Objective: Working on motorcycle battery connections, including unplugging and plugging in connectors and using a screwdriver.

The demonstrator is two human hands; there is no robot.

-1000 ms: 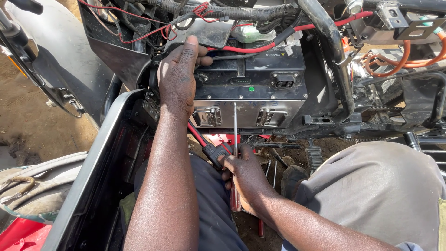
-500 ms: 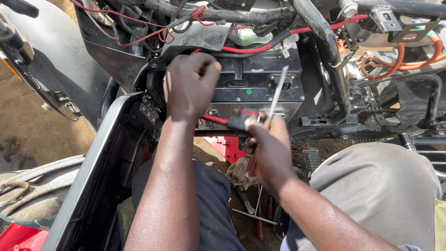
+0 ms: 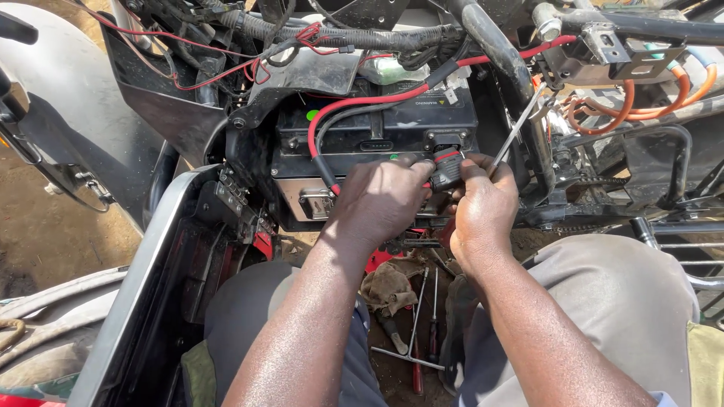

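Against the front face of the black battery box (image 3: 377,132), between both hands, sits a black plastic connector plug (image 3: 446,170) with a thin red band, hard-edged and blocky. The left hand (image 3: 381,200) is curled closed, its fingertips pinching the plug from the left. The right hand (image 3: 483,207) is closed too, thumb pressed on the plug while the fingers grip a screwdriver (image 3: 516,128) whose slim bright steel shaft slants up and to the right. From the plug a glossy red cable (image 3: 354,102) and a black one beside it loop up over the box top. The box is matt, rectangular, with a small green round sticker (image 3: 312,115) at its upper left, a pale printed label (image 3: 450,96) near its upper right corner and a metal latch (image 3: 317,203) low on its front. Ribbed black conduit (image 3: 392,36) runs across above. Thick orange cables (image 3: 641,105) coil at the right, near a black steel frame tube (image 3: 501,56). Below the hands, on the dirt, lie a crumpled brown rag (image 3: 391,286) and thin metal tools (image 3: 422,324).
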